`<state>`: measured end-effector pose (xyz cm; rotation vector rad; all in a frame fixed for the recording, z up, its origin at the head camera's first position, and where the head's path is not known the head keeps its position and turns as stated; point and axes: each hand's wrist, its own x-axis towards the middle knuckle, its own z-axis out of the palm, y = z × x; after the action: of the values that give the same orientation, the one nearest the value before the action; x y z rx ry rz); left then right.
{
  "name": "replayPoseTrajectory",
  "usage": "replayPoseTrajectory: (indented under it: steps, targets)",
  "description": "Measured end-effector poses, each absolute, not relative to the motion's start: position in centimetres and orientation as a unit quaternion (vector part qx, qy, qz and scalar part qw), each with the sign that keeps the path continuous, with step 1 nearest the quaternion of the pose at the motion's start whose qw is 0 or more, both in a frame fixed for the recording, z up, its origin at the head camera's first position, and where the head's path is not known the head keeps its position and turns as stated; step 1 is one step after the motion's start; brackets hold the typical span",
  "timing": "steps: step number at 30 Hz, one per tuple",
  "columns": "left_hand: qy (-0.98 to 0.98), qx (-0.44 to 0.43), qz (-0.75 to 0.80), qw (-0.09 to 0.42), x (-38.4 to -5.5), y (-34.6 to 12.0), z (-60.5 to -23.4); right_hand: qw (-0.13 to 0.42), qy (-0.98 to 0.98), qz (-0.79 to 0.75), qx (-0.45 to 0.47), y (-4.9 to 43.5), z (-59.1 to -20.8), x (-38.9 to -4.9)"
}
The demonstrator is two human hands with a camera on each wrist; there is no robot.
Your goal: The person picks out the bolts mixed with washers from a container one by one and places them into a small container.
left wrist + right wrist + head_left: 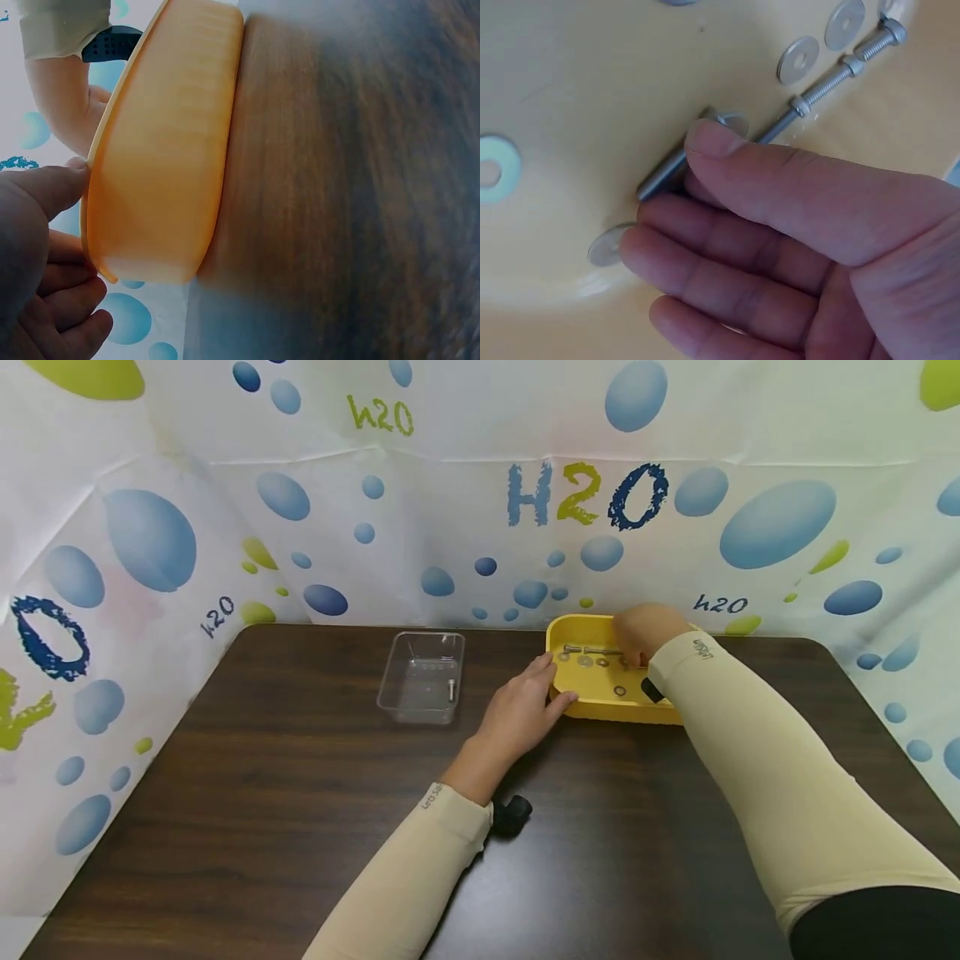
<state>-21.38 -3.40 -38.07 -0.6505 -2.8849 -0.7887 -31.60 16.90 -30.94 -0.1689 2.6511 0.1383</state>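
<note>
My left hand holds the near left corner of a yellow tray, thumb on the front rim and fingers at the left side. My right hand reaches down inside the tray at its back. In the right wrist view its thumb and index finger pinch a smooth metal bolt shank, with the rest partly covered by the thumb. Beside that hand, bolts with nuts lie in a row on the tray floor. Several flat washers lie around them, including a washer near the row and a larger washer.
To the left of the tray, a clear plastic container stands on the dark wooden table, with a short bolt inside. A white printed sheet hangs right behind the table's back edge.
</note>
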Motion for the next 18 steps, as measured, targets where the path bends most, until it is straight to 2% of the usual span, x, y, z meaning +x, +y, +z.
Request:
replayPoseTrajectory:
  steps: [4,9,18]
  targets:
    - [-0.940,-0.219,-0.256,0.052,-21.4,-3.4,-38.1,0.223,0.970,0.053,-0.085,16.8,-31.3,-31.4]
    - [-0.941,-0.219,-0.254,0.053,-21.4,-3.6,-37.9,0.237,0.969,0.027,-0.067,16.8,-31.3,-31.5]
    - [-0.945,-0.207,-0.252,0.033,-21.4,-3.4,-38.1,0.332,0.942,0.008,-0.039,17.6,-32.3,-33.9]
